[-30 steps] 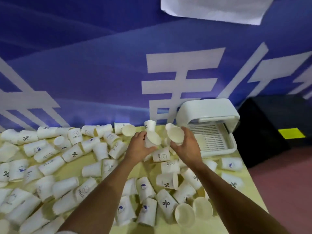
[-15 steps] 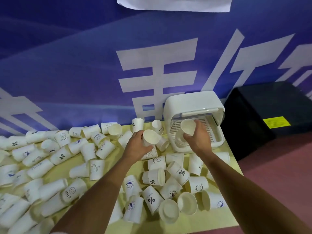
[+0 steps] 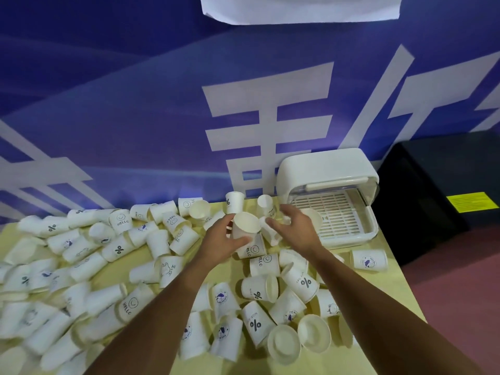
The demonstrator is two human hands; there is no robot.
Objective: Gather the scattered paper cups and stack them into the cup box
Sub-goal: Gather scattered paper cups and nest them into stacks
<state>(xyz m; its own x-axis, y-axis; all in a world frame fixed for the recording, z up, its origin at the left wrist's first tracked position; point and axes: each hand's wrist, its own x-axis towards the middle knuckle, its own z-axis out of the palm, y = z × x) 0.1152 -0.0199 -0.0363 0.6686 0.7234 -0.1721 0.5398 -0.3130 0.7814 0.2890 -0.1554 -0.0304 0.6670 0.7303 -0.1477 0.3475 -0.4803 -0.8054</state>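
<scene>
- My left hand (image 3: 221, 240) holds one paper cup (image 3: 244, 226), mouth up and tilted toward me, above the far middle of the desk (image 3: 216, 274).
- My right hand (image 3: 295, 228) is empty, fingers spread, just right of that cup.
- The cup box (image 3: 328, 196) stands at the desk's far right corner, lid up, one cup (image 3: 312, 216) inside at its left.
- Scattered cups (image 3: 121, 250) cover the rest of the desk.

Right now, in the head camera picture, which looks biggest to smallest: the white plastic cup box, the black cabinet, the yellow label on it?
1. Black cabinet
2. White plastic cup box
3. Yellow label

The cabinet runs off frame, yet looks largest.
</scene>
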